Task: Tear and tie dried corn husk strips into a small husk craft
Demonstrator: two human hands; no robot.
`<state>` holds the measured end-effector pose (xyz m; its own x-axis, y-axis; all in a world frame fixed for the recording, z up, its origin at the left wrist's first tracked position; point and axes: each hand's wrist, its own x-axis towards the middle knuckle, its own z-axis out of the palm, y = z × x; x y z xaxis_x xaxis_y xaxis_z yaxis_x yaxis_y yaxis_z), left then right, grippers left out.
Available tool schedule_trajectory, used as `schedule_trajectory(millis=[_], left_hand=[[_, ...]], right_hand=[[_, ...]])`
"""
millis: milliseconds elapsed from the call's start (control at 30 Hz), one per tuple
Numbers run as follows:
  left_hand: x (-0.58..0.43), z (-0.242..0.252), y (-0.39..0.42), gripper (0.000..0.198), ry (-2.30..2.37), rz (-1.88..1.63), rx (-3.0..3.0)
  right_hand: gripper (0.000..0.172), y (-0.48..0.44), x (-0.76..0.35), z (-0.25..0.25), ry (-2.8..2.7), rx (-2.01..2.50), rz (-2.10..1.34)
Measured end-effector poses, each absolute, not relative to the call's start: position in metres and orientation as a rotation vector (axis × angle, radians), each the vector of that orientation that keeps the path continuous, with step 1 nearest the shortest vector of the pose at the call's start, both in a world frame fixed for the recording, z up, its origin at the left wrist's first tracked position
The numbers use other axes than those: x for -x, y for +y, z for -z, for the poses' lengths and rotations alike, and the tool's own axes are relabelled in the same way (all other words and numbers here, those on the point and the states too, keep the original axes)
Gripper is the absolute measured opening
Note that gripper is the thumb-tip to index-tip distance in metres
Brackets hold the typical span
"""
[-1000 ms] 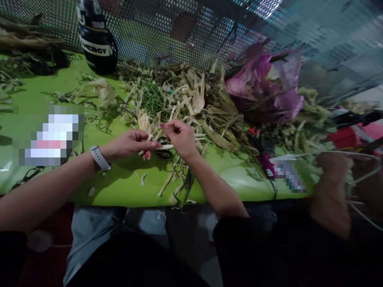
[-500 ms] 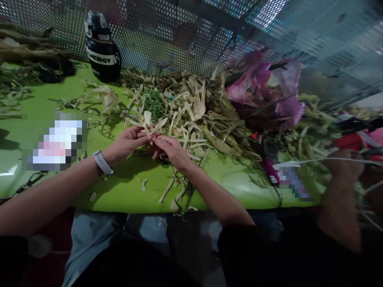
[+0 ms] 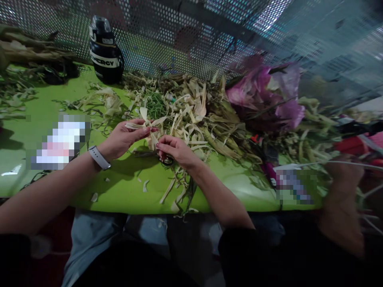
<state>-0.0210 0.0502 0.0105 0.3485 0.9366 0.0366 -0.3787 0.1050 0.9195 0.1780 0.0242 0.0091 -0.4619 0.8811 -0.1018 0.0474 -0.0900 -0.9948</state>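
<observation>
A flower-like bundle of pale husk strips [image 3: 144,124] spreads its long strips between the fingers of my left hand [image 3: 121,137], which pinches it near its middle. My right hand [image 3: 177,150] is just to the right and lower, its fingers curled and thumb pressed in at the end of a strip hanging from the bundle. Part of that grip is hidden by the fingers. Beneath my right hand shows a dark ring [image 3: 166,160], perhaps a scissor handle. A loose heap of pale strips [image 3: 187,123] lies just beyond both hands.
Green stringy scraps [image 3: 154,103] and dry husks [image 3: 223,139] fill the back of the green table [image 3: 125,191]. A black bottle [image 3: 106,56] stands at back left, a blurred-out phone [image 3: 60,141] at left. A pink plastic bag [image 3: 263,91] and another person's hand [image 3: 344,169] are at right.
My hands, together before, have parted slightly. The right one has drawn down and to the right, while the left keeps the husk bundle and shows more of it. The view has shifted a little.
</observation>
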Motion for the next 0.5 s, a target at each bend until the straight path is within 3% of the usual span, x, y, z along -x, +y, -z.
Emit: schedule_trajectory(millis=[167, 300, 500], left_hand=[[0.023, -0.011, 0.049, 0.034, 0.678, -0.998, -1.027], [0.021, -0.012, 0.046, 0.034, 0.751, -0.864, -1.049], [0.02, -0.014, 0.043, 0.037, 0.769, -0.818, -1.256]], right_hand=[[0.027, 0.03, -0.182, -0.005, -1.514, 1.057, -1.708], [0.045, 0.033, -0.18, -0.001, -1.398, 1.113, -1.515], [0.048, 0.025, -0.172, -0.008, -1.55, 1.101, -1.36]])
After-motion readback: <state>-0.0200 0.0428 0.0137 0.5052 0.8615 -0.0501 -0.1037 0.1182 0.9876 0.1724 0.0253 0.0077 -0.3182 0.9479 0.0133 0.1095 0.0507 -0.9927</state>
